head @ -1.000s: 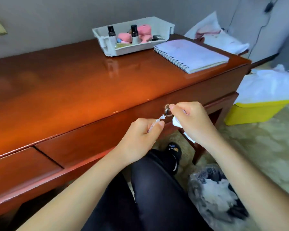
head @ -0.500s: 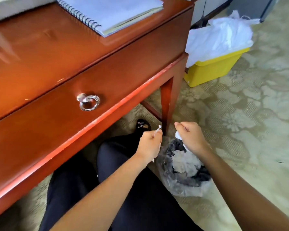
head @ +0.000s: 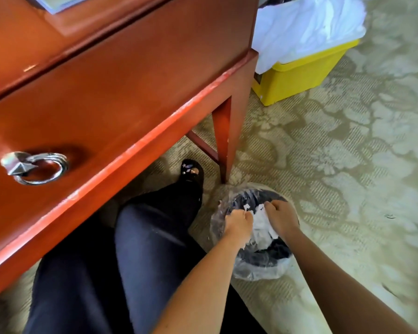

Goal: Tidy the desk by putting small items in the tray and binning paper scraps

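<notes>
So that nothing spills onto the carpet (head: pixel 348 165), the left hand (head: pixel 238 224) and right hand (head: pixel 281 219), fingers curled on white paper scraps (head: pixel 260 221), hang low over the lined bin (head: pixel 263 271) beside the desk leg (head: pixel 234 131).

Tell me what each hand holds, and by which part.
Left hand pinches a small paper scrap by one end, over the bin. Right hand curls round crumpled paper; the exact grip spot is hidden under its fingers.

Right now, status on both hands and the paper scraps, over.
Left hand and right hand both curled on paper scraps, low over the lined bin. Scraps not yet dropped. Nothing blocks the bin mouth.
</notes>
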`<action>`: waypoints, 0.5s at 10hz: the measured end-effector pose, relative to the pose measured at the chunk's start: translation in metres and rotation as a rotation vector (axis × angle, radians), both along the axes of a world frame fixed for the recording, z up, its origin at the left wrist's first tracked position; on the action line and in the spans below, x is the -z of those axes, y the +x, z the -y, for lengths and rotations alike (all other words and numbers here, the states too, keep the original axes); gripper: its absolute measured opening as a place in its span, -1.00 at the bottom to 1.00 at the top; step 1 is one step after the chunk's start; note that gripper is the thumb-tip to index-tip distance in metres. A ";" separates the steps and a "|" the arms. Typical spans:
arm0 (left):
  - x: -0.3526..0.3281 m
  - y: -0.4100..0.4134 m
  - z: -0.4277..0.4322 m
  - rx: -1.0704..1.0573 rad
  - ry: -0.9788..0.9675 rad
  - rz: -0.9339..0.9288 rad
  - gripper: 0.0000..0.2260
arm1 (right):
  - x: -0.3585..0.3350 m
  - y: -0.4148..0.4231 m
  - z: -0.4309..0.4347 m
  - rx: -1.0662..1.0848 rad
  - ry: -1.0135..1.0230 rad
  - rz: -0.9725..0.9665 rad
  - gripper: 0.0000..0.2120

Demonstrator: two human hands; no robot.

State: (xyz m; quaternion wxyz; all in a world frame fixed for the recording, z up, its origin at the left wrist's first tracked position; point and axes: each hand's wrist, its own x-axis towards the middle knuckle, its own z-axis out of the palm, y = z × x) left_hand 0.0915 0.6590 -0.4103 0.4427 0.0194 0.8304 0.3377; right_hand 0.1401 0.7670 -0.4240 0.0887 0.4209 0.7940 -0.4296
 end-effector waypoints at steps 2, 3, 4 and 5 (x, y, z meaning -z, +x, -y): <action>0.006 0.001 -0.005 0.155 0.008 0.271 -0.58 | 0.010 0.005 -0.008 -0.031 -0.039 0.147 -0.71; 0.008 0.000 0.002 0.191 0.006 0.310 -0.56 | 0.008 0.007 -0.008 -0.040 -0.036 0.200 -0.72; -0.002 -0.003 0.007 0.263 -0.017 0.268 -0.55 | 0.004 0.005 -0.007 -0.096 -0.008 0.198 -0.68; -0.018 -0.007 0.017 0.332 -0.017 0.130 -0.58 | -0.020 0.000 -0.001 -0.153 0.024 0.197 -0.63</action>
